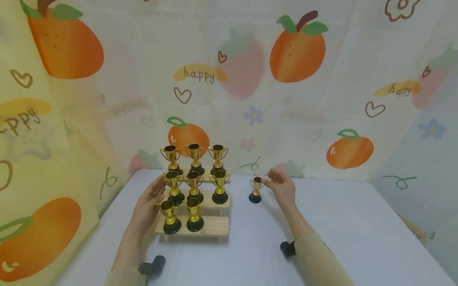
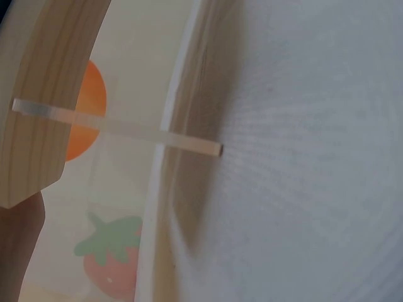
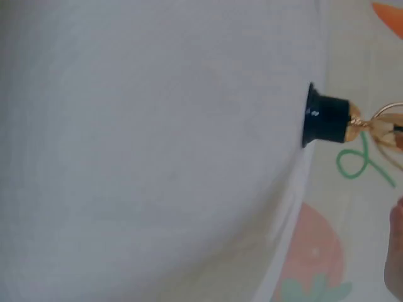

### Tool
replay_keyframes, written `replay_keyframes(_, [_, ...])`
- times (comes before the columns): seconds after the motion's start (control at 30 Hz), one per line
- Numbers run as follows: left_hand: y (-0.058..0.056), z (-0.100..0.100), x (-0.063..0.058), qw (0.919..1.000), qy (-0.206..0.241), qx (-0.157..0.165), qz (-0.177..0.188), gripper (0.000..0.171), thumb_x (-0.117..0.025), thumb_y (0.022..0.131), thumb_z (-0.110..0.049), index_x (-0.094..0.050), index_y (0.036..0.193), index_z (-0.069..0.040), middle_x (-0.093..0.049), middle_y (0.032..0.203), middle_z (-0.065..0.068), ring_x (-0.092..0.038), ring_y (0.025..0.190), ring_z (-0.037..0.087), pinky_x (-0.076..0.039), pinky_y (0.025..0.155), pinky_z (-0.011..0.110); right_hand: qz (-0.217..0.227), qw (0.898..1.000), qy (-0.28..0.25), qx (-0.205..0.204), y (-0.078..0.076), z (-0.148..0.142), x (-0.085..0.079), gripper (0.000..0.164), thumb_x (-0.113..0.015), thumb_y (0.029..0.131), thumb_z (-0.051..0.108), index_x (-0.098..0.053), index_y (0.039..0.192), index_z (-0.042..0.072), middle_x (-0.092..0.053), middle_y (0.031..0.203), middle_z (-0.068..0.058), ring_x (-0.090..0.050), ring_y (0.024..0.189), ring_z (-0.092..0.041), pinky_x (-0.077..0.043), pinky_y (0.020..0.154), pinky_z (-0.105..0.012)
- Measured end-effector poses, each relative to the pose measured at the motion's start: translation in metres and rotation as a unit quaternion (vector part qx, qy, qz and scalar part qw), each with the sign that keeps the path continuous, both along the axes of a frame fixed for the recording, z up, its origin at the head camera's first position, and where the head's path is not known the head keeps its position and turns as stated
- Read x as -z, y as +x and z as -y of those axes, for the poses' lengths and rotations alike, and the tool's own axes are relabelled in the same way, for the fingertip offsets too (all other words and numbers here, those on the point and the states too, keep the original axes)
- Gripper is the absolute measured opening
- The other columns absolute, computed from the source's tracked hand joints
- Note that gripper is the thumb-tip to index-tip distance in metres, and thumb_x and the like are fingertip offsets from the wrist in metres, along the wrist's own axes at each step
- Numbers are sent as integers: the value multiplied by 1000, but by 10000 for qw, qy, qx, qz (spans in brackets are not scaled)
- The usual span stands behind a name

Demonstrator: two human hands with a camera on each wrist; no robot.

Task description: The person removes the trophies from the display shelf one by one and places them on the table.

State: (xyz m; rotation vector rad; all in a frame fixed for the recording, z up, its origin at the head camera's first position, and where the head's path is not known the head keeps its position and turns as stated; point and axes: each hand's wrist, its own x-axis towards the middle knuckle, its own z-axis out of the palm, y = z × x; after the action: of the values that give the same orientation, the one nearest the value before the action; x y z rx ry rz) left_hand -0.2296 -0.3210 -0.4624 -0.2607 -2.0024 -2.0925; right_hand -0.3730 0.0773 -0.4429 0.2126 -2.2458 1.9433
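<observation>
A gold trophy cup (image 1: 257, 186) on a round black base is upright at the right of the rack. My right hand (image 1: 283, 190) is beside it, fingers extended and thumb overlapping its rim in the head view. Part of that cup (image 3: 330, 119) shows in the right wrist view, with a fingertip (image 3: 395, 251) below its handle. On the left, a three-step wooden rack (image 1: 216, 225) bears several matching gold cups (image 1: 194, 212). My left hand (image 1: 148, 204) is at the rack's left side, its fingers partly behind the cups. The left wrist view shows it against a board's end (image 2: 38, 157).
A clear support (image 2: 126, 126) runs from the board to the white-covered table (image 1: 257, 246). A cloth printed with fruit (image 1: 297, 51) hangs behind the table and along its left side. Dark wrist cameras (image 1: 152, 266) are worn at both cuffs.
</observation>
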Motion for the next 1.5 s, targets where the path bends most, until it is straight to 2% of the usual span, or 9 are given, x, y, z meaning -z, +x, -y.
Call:
replay_keyframes(0.13, [3,1,0,10000,8,-64,-6,60,-39,104,-5,-11,157,0,-8,166,17,-41,125,-24,-30,117,12,-439,9975,-505,223,10,10,-15,44,-80,81,8,-64,122,0,-66,126,-24,-66,117,-31,-53,83,-6])
replay_keyframes(0.3, [4,2,-1,9998,17,-124,169,63,-42,104,-8,-9,157,0,-4,165,21,-39,128,-22,-28,119,13,-956,9909,-940,-130,32,28,-33,40,-79,80,3,-66,118,-1,-69,120,-24,-70,104,-16,-56,88,-13])
replay_keyframes(0.5, [1,1,-2,9994,39,-148,299,63,-42,104,-8,-9,158,-3,-4,166,20,-31,145,-7,-23,124,20,-1249,9808,-1355,-646,66,44,-51,33,-79,80,1,-68,111,-4,-75,100,2,-72,93,-7,-59,86,-19])
replay_keyframes(0.67, [-2,-1,-5,9995,117,-165,259,63,-44,104,-8,-11,158,-3,-6,166,19,-39,131,-20,-26,121,15,-1325,9740,-1403,-1184,90,54,-62,29,-75,81,-3,-67,108,-8,-75,95,13,-72,90,-5,-61,81,-20])
replay_keyframes(0.77, [-2,-2,-5,9995,104,-163,263,64,-43,104,-8,-10,158,-2,-5,166,19,-41,125,-24,-27,120,13,-1295,9707,-1275,-1569,100,61,-61,29,-76,81,-2,-66,107,-10,-75,96,11,-72,91,-5,-61,80,-21])
replay_keyframes(1.0, [0,0,-4,9991,76,-215,362,62,-41,104,-7,-10,158,-3,-5,166,18,-40,125,-25,-25,123,17,-1105,9662,-496,-2278,121,84,-47,31,-78,81,5,-69,110,-1,-72,111,-21,-72,101,-18,-59,90,-26])
replay_keyframes(1.13, [1,0,-3,9988,88,-257,399,63,-43,104,-8,-11,158,-4,-6,167,17,-39,129,-21,-25,122,17,-716,9685,-182,-2377,129,100,-35,35,-80,81,11,-69,114,8,-72,117,-14,-68,111,-28,-57,96,-24])
replay_keyframes(1.23, [1,0,-2,9989,113,-252,375,63,-43,104,-9,-11,158,-4,-6,167,17,-38,133,-18,-26,122,17,-470,9693,-103,-2412,132,111,-28,41,-82,79,15,-68,118,10,-70,121,-9,-66,116,-26,-55,99,-22])
replay_keyframes(1.5, [-1,0,-2,9993,129,-199,299,61,-40,104,-5,-11,158,-4,-6,167,16,-42,124,-25,-25,123,22,-384,9672,19,-2510,133,129,-21,46,-83,79,16,-67,121,11,-70,123,-10,-66,116,-27,-56,98,-24])
